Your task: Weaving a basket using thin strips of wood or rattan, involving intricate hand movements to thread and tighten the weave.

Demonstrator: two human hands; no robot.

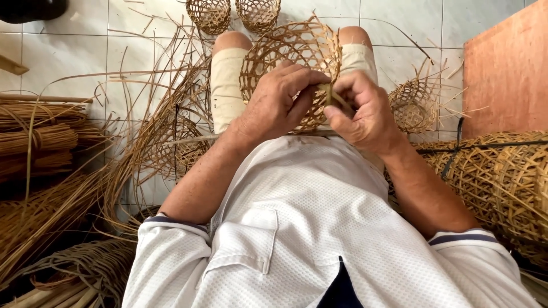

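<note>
**Q:** Status of the hands?

**A:** My left hand (pixel 279 100) is curled shut against the wall of the half-woven bamboo basket (pixel 294 54), bracing it. My right hand (pixel 362 108) is pinched closed on one flat bamboo strip (pixel 333 94) at the basket's rim. The basket sits on my lap, over my knees, open lattice facing me.

**Q:** Step in hand?

**A:** Judged from the grip, I am working a strip into the rim. The next move calls for steady bracing and a firm pull without kinking the strip.

**Q:** Surroundings?

**A:** Loose bamboo strips (pixel 51 205) at left, a stacked basket bundle (pixel 502 177) at right; farther off, two small finished baskets (pixel 234 14) on the tiled floor (pixel 91 34).
</note>
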